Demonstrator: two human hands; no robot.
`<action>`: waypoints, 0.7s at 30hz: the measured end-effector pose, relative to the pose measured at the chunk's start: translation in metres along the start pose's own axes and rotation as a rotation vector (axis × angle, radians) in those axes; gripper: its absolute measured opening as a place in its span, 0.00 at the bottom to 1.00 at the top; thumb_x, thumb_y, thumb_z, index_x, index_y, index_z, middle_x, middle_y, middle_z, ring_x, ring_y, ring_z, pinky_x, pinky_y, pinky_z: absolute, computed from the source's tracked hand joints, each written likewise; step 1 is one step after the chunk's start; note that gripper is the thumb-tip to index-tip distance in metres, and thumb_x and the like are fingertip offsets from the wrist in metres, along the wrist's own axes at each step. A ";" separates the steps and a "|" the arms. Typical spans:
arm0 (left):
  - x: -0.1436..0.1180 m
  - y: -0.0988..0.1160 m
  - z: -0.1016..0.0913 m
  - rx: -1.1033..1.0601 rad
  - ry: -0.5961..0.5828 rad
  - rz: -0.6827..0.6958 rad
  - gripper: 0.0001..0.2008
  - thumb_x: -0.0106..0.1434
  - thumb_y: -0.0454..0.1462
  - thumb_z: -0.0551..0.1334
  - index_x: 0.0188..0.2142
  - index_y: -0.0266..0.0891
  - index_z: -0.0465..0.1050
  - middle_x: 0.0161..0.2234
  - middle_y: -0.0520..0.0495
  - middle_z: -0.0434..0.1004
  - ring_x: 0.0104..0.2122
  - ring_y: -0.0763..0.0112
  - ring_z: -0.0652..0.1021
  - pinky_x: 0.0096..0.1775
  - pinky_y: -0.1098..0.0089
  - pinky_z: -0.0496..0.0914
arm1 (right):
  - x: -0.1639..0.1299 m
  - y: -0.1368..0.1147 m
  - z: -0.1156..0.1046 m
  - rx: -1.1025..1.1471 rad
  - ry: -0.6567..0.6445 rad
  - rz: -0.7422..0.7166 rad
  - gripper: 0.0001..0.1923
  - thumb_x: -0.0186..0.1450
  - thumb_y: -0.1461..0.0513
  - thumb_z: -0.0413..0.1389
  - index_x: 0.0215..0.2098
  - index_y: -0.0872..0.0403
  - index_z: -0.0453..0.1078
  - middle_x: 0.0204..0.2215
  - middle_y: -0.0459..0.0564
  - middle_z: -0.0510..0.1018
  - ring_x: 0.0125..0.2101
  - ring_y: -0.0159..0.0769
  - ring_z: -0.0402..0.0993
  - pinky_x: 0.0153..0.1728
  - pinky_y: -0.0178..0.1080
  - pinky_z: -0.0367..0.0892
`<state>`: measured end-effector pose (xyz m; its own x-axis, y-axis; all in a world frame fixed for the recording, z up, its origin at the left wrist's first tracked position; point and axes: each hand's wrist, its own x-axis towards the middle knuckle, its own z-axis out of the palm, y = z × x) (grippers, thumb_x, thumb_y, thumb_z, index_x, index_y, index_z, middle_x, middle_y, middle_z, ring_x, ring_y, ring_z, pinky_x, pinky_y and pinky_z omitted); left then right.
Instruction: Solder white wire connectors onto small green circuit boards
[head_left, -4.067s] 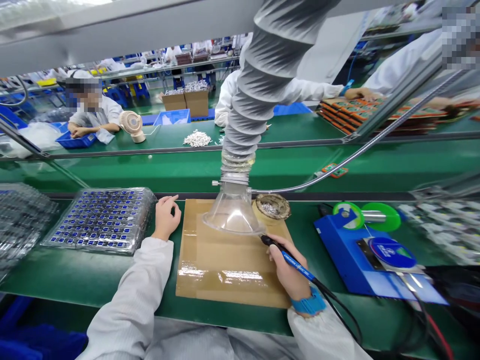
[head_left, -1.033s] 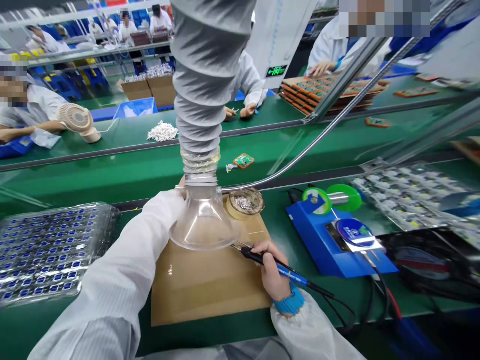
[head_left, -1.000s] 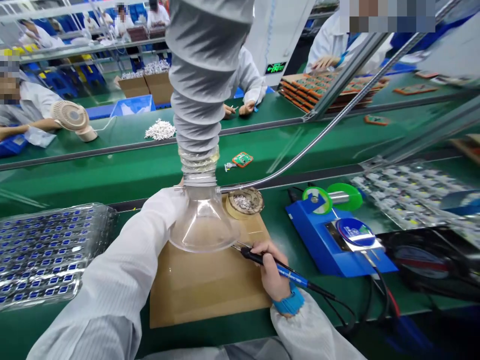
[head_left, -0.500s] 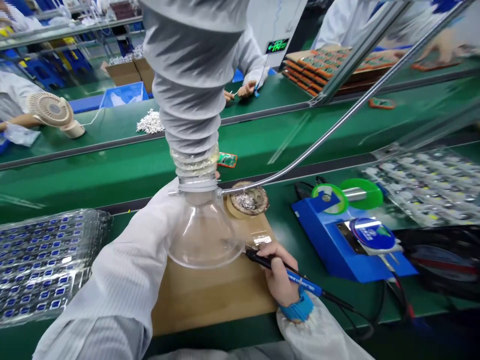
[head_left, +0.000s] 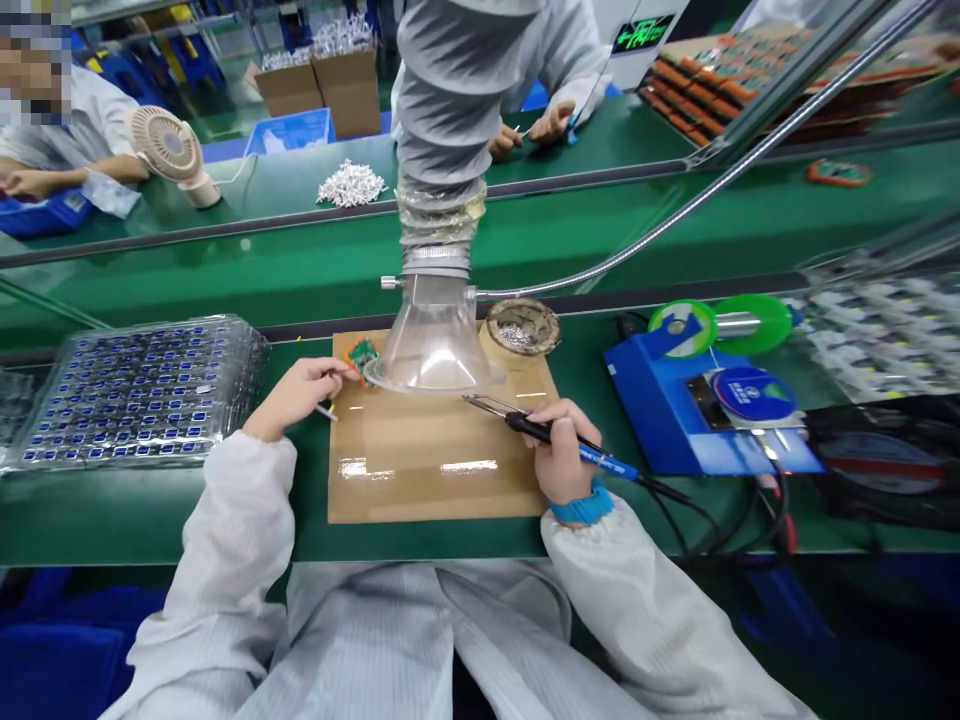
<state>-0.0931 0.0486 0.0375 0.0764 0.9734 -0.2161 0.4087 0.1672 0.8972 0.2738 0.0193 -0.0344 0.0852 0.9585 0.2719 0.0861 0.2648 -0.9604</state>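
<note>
Left hand (head_left: 296,392) grip pinches the circuit board (head_left: 363,357) at its fingertips; right hand (head_left: 556,460) grip clamps the soldering iron (head_left: 555,437).

free: cardboard mat (head_left: 420,480) front | blocked: fume funnel (head_left: 435,345) behind, tray stack (head_left: 142,390) left

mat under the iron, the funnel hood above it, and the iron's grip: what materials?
Flat tan mat: looks like cardboard sealed under glossy clear tape, judging by its glare bands. Clear funnel-shaped hood: transparent plastic or glass; the mat shows through. Blue-and-black soldering iron in the right hand: matte plastic grip, bare metal tip.
</note>
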 end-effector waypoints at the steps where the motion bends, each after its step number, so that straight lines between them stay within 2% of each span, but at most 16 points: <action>1: -0.014 -0.003 0.001 -0.010 -0.061 0.003 0.14 0.56 0.43 0.64 0.37 0.37 0.83 0.24 0.49 0.75 0.25 0.70 0.71 0.31 0.70 0.65 | 0.000 -0.001 0.001 0.014 0.021 -0.004 0.22 0.71 0.43 0.50 0.30 0.50 0.69 0.24 0.43 0.68 0.22 0.33 0.66 0.26 0.39 0.63; 4: -0.037 -0.007 0.016 0.150 -0.142 0.034 0.16 0.60 0.49 0.66 0.34 0.39 0.83 0.30 0.46 0.81 0.28 0.68 0.75 0.32 0.70 0.66 | 0.000 -0.006 0.002 0.059 0.068 -0.015 0.20 0.69 0.45 0.54 0.30 0.50 0.69 0.21 0.42 0.68 0.22 0.33 0.67 0.28 0.40 0.64; 7: -0.039 -0.006 0.038 0.512 -0.041 0.085 0.14 0.63 0.49 0.66 0.34 0.41 0.82 0.32 0.47 0.82 0.31 0.65 0.77 0.33 0.69 0.64 | -0.003 -0.013 0.004 0.008 0.050 0.003 0.15 0.65 0.48 0.61 0.34 0.50 0.71 0.23 0.42 0.72 0.23 0.34 0.70 0.30 0.40 0.67; 10: -0.031 -0.004 0.058 0.733 0.017 0.202 0.13 0.66 0.47 0.65 0.38 0.41 0.81 0.37 0.45 0.83 0.36 0.62 0.79 0.34 0.68 0.63 | -0.008 -0.022 0.011 -0.095 0.006 0.039 0.13 0.59 0.54 0.68 0.38 0.50 0.73 0.32 0.46 0.80 0.28 0.35 0.75 0.34 0.40 0.71; 12: -0.023 -0.003 0.069 0.802 0.026 0.260 0.14 0.69 0.48 0.63 0.37 0.40 0.79 0.39 0.44 0.82 0.38 0.61 0.79 0.34 0.67 0.63 | -0.011 -0.027 0.021 -0.118 -0.028 0.061 0.13 0.60 0.56 0.67 0.40 0.49 0.74 0.36 0.47 0.82 0.31 0.36 0.79 0.37 0.42 0.74; 15: -0.014 -0.001 0.081 0.846 0.078 0.271 0.16 0.70 0.49 0.62 0.38 0.39 0.78 0.40 0.43 0.80 0.39 0.60 0.80 0.34 0.66 0.64 | -0.014 -0.031 0.040 -0.061 -0.054 0.120 0.14 0.62 0.54 0.66 0.43 0.50 0.76 0.38 0.49 0.83 0.34 0.39 0.82 0.39 0.44 0.77; 18: -0.018 0.000 0.083 0.863 0.158 0.250 0.18 0.68 0.51 0.64 0.46 0.39 0.76 0.46 0.42 0.79 0.42 0.58 0.80 0.36 0.65 0.67 | -0.015 -0.030 0.055 -0.019 -0.076 0.149 0.18 0.63 0.51 0.66 0.47 0.50 0.76 0.43 0.52 0.85 0.41 0.43 0.84 0.47 0.48 0.78; 21: -0.033 -0.002 0.079 0.915 0.164 0.232 0.17 0.70 0.48 0.63 0.52 0.42 0.74 0.50 0.41 0.76 0.44 0.58 0.80 0.37 0.65 0.68 | -0.015 -0.026 0.061 -0.006 -0.206 0.131 0.20 0.67 0.51 0.63 0.54 0.49 0.72 0.44 0.52 0.86 0.47 0.43 0.84 0.53 0.49 0.77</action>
<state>-0.0249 0.0043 0.0128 0.1453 0.9882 0.0480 0.9568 -0.1527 0.2474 0.2099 0.0048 -0.0175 -0.1077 0.9861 0.1264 0.0934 0.1366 -0.9862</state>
